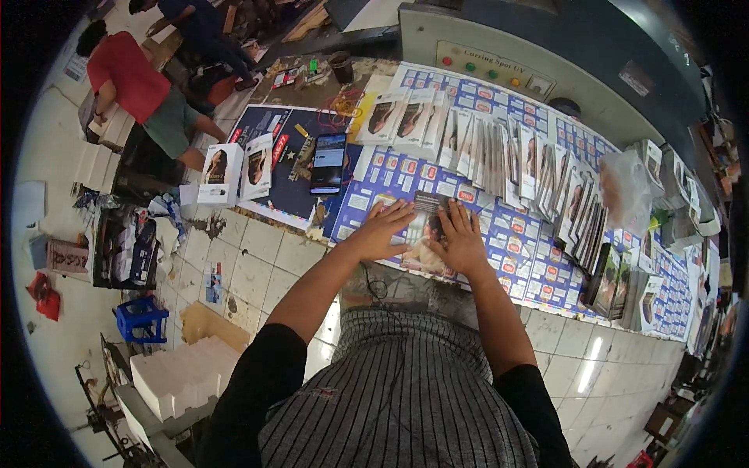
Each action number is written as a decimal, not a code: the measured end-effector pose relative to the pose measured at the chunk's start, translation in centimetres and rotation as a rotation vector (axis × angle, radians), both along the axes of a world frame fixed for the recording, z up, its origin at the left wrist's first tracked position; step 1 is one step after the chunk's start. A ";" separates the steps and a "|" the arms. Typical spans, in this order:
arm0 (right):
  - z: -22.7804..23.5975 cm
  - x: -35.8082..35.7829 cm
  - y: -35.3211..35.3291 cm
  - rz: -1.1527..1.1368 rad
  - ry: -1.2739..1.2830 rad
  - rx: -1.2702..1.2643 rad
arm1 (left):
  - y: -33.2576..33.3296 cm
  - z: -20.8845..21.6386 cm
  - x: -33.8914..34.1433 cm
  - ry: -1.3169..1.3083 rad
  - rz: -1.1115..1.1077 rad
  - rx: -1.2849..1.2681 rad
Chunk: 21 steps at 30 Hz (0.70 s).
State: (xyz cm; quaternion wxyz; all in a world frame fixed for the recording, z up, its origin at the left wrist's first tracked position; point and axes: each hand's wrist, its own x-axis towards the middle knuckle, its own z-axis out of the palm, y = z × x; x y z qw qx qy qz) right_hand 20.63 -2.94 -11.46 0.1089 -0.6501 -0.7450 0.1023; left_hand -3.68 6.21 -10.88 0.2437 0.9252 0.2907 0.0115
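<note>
A flat printed piece (427, 226), dark at its upper end and with a photo lower down, lies at the near edge of the table. My left hand (384, 232) rests flat on its left side, fingers stretched out. On its right side my right hand (462, 240) presses down with fingers spread. Whether the piece is a folded box or a card, I cannot tell. Beyond my hands, a long row of white printed cartons (468, 148) leans across the table, and a phone (328, 164) with a lit screen lies to the left.
Blue printed sheets (538, 269) cover the table. Two white cartons (221, 173) stand at its left end; a dark cup (341, 68) is at the back. A clear plastic bag (626, 191) sits at right. Behind is a grey machine (499, 58). A person in red (133, 78) stands far left.
</note>
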 end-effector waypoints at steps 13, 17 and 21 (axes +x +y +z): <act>-0.1 -0.5 0.0 0.001 -0.060 0.060 | 0.4 0.3 -0.2 0.003 -0.026 -0.022; 0.5 -0.4 0.0 0.017 -0.066 -0.012 | 0.6 -0.4 -0.4 0.015 -0.054 -0.013; 0.8 -0.5 0.0 0.010 -0.053 -0.056 | 0.6 -0.7 -0.5 0.022 -0.079 0.014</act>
